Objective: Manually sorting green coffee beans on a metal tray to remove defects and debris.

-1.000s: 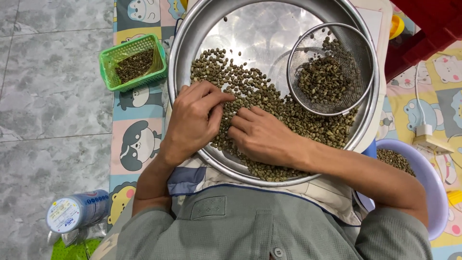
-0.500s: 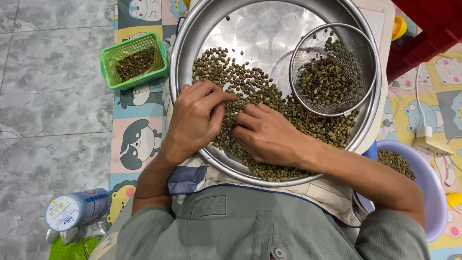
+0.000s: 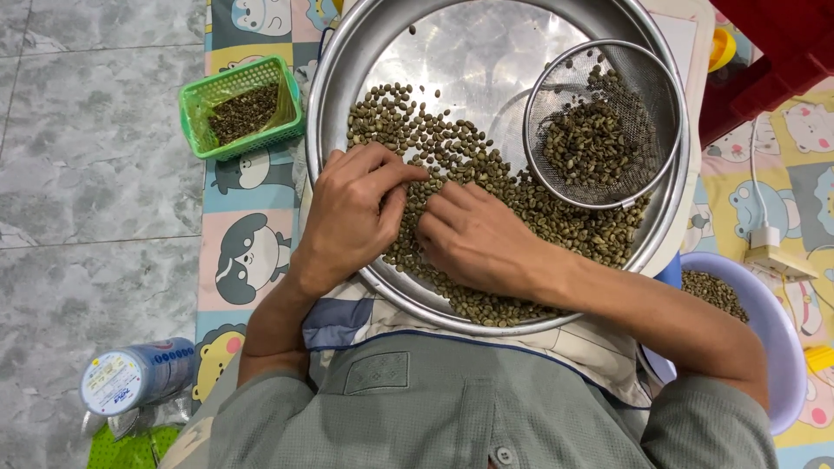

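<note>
Head view, looking straight down on a large round stainless-steel tray (image 3: 434,52) resting on the lap, landmark for all that follows. Pale green unroasted coffee beans (image 3: 452,152) spread in a band across the tray's near half, far half bare metal. Left hand (image 3: 352,217) at the tray's near-left edge, fingers curled together, thumb and forefinger tips pinched over the beans; impossible to tell if a bean sits between them. Right hand (image 3: 478,239) just beside it, at the tray's near middle, fingers bent and close together, tips down in the beans, nothing visibly gripped. Probably best done by raking a thin layer toward the near rim, keeping beans one deep, pinching single odd beans rather than clumps, keeping wrists low so nothing flicks over the rim. Counts: one tray; one round wire-mesh sieve (image 3: 647,78) lying inside the tray's right part, holding darker beans; one small green plastic basket (image 3: 195,108) left of the tray, also with beans; one lilac plastic bowl (image 3: 782,347) near-right of the tray, beans inside; one blue-and-white cylindrical can (image 3: 130,382) lying well off the tray's near-left; two hands; beans too many to count.
</note>
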